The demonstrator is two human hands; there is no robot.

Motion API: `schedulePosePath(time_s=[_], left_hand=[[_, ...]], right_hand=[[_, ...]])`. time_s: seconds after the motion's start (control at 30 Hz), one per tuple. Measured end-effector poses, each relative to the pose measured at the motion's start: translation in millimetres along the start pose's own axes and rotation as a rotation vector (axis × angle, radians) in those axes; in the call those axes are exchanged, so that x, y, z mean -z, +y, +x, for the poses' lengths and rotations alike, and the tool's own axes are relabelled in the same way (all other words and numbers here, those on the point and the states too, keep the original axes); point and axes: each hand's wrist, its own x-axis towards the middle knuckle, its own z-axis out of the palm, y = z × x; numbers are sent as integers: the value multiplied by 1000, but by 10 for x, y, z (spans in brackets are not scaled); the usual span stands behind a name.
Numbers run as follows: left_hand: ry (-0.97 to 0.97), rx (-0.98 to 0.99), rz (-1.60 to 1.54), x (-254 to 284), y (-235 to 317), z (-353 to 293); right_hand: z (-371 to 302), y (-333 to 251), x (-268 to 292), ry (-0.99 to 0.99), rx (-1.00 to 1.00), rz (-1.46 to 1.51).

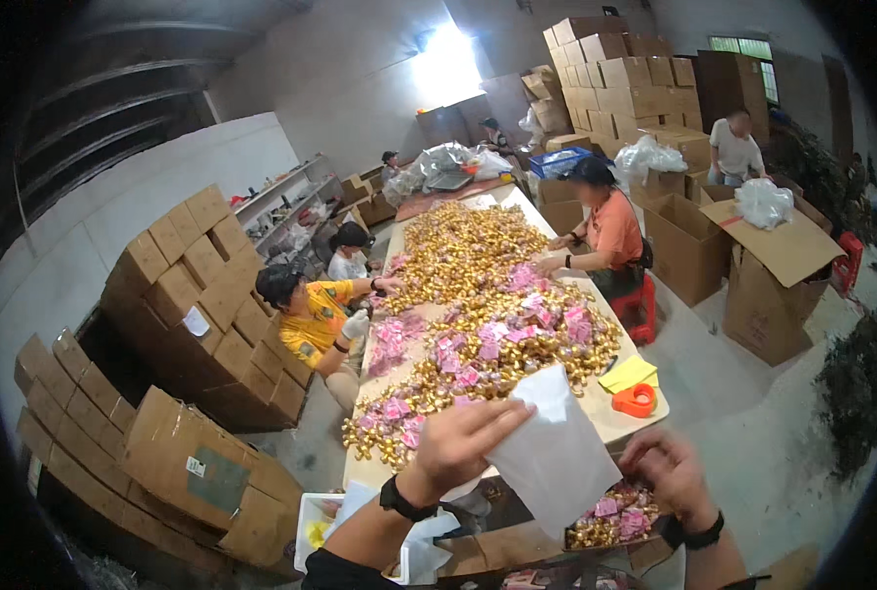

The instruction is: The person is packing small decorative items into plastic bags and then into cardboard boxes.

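Note:
My left hand (470,442) pinches a white, translucent plastic bag (556,457) by its upper left edge, so that it hangs flat in front of the table end. To the right of the bag is my right hand (670,477), apart from it, its fingers loosely bent and nothing visible in them. Below the bag, an open cardboard box (517,544) holds gold pieces with pink cards (611,521). Beyond my hands the long table (640,418) bears a big heap of the same small gold pieces (473,251), with pink cards among them.
An orange tape roll (635,399) and yellow sheets (628,374) lie at the near right table corner. A white bin (311,511) stands at lower left. People sit along both sides, one in yellow (316,324), one in orange (615,236). Stacked cartons (198,280) line the left.

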Motion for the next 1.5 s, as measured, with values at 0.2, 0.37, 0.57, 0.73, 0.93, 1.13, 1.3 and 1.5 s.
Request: schedulePosePath(time_s=[0.2,0.37,0.57,0.73,0.93,1.13,1.3,1.5], left_hand=[[-162,-304,-121,-303,508,-78],[-174,-114,-365,-467,780,-511],[-101,380,-497,-681,907,-951],[-60,386,-491,-644,935,-751],[-182,192,-309,-626,789,-537],[-343,-173,-392,-545,994,14],[229,330,-392,-692,586,-673],[-50,603,-497,-1245,499,-2061]], right_hand=[[245,-230,66,-322,-382,-284],[-30,-6,128,-406,-362,-110],[-323,87,123,71,22,85],[-395,13,188,226,97,-452],[-298,-650,-18,199,640,-936],[60,-623,141,-678,318,-1170],[-207,-665,848,71,337,-727],[-372,-141,1365,726,-38,-271]])
